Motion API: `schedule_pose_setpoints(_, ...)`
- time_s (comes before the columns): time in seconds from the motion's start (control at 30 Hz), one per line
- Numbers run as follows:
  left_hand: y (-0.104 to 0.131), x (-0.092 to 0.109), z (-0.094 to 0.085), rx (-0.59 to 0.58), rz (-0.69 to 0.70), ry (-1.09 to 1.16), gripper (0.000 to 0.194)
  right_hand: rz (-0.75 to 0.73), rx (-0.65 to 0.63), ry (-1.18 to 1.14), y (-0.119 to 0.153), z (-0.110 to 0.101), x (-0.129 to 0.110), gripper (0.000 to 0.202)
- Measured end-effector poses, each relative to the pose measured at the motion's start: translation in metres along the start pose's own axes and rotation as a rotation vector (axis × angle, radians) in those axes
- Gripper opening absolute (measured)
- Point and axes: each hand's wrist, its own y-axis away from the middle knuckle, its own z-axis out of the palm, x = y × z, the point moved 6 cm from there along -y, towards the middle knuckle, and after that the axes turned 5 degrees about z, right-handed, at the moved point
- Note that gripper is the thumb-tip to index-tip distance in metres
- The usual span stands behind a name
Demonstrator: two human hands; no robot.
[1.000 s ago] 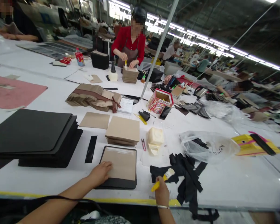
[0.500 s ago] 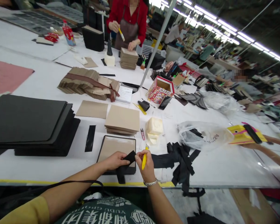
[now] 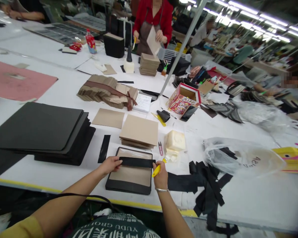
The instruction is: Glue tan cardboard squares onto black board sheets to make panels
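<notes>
A black fabric strip (image 3: 137, 162) is stretched between my hands, above a beige board with a black border (image 3: 129, 188) lying on the table. My left hand (image 3: 111, 165) pinches the strip's left end. My right hand (image 3: 161, 176) grips the right end and also holds a yellow-handled brush (image 3: 156, 170), its bristle end pointing away from me. Just beyond the right hand sits a cream-coloured, glue-smeared container (image 3: 175, 141). Beside it lie small red-handled snips (image 3: 160, 148). A stack of beige boards (image 3: 139, 129) stands behind the bordered board.
Stacked black sheets (image 3: 39, 125) occupy the left, with a short black strip (image 3: 104, 148) near them. Loose black strips (image 3: 206, 185) hang over the front edge at right, near a plastic bag (image 3: 238, 155). A metal pole (image 3: 181, 49) rises beyond. A co-worker in red (image 3: 152, 23) stands opposite.
My hands have moved apart, pulling the bunched black strip straight across the bordered board. The co-worker opposite has lifted a beige board. The view has shifted left.
</notes>
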Motion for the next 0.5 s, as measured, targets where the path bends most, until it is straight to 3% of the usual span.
schedule_pose_setpoints(0.17,-0.024,0.001,-0.018,0.212,0.052,-0.114,0.031,-0.029,-0.030,0.024,-0.013,0.031,0.005,0.026)
schedule_pose_setpoints(0.3,-0.030,0.008,-0.027,0.327,0.111,-0.283,0.029,-0.038,-0.052,0.030,-0.022,0.047,0.011,0.025)
schedule_pose_setpoints(0.5,-0.033,0.018,-0.031,0.395,0.162,-0.455,0.026,-0.017,-0.073,0.049,-0.028,0.054,0.016,0.025)
